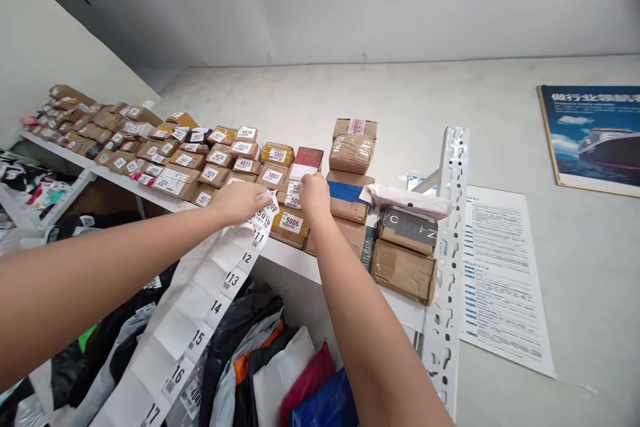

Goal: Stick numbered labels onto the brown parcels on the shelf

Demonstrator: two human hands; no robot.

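Observation:
My left hand (pixel 243 202) is closed on the top end of a long strip of numbered white labels (pixel 200 307) that hangs down toward me. My right hand (pixel 315 192) reaches to a small brown parcel (pixel 295 191) in the front row of the shelf, fingertips pressed on its white label. Just below it lies a parcel marked 5006 (pixel 291 223). Rows of brown cardboard parcels (pixel 175 160) with numbered stickers cover the white shelf (pixel 295 260).
Larger boxes (pixel 404 250) are stacked at the shelf's right end beside a perforated white upright (pixel 447 247). Plastic mailer bags (pixel 270 360) are heaped under the shelf. A printed notice (pixel 497 273) and a ship poster (pixel 595 137) hang on the wall at right.

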